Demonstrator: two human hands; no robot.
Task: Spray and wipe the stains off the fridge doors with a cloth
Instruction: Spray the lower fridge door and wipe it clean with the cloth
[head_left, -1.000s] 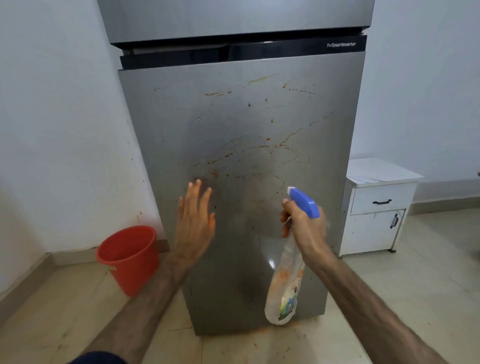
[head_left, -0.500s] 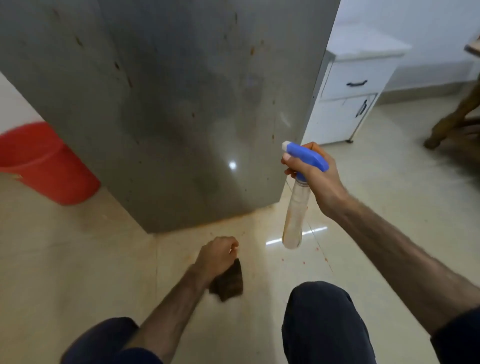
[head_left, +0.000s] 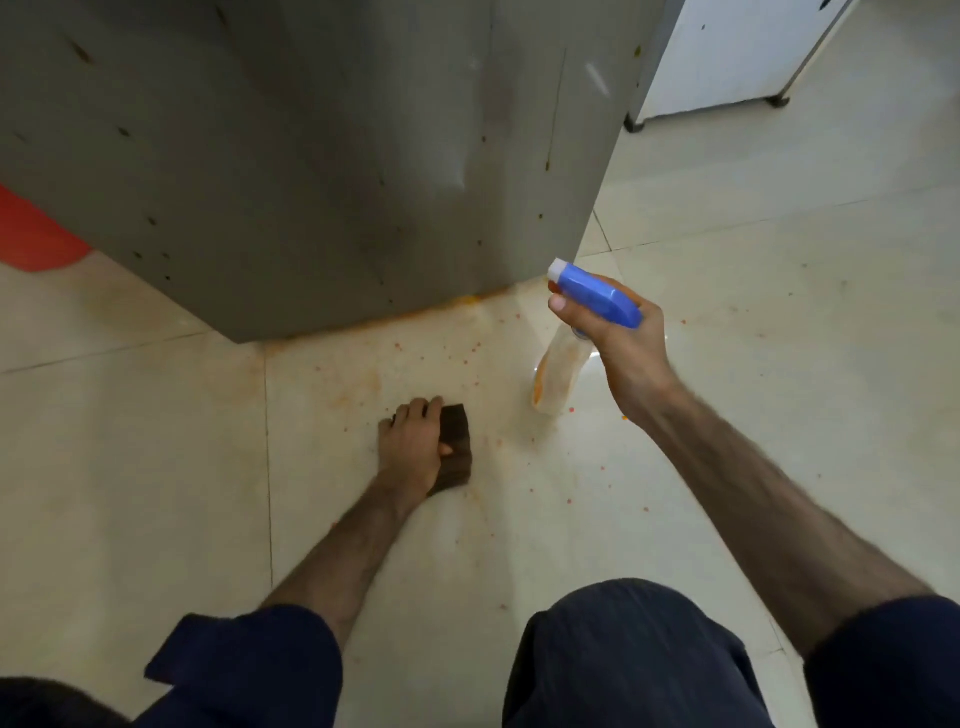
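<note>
Brown cloth (head_left: 454, 449) gripped on floor by left hand (head_left: 415, 441); right hand (head_left: 623, 343) clasps spray bottle (head_left: 563, 371); risk: floor grit smearing fridge door (head_left: 311, 156).

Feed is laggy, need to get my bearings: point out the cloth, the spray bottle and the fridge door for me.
cloth (head_left: 457, 441): head view, on the dark fabric beside the thumb.
spray bottle (head_left: 597, 293): head view, on the blue trigger head.
fridge door (head_left: 311, 171): head view, on the bare grey panel.

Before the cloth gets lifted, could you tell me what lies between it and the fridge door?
Head view: only bare floor tile with orange specks separates cloth and fridge door.
</note>
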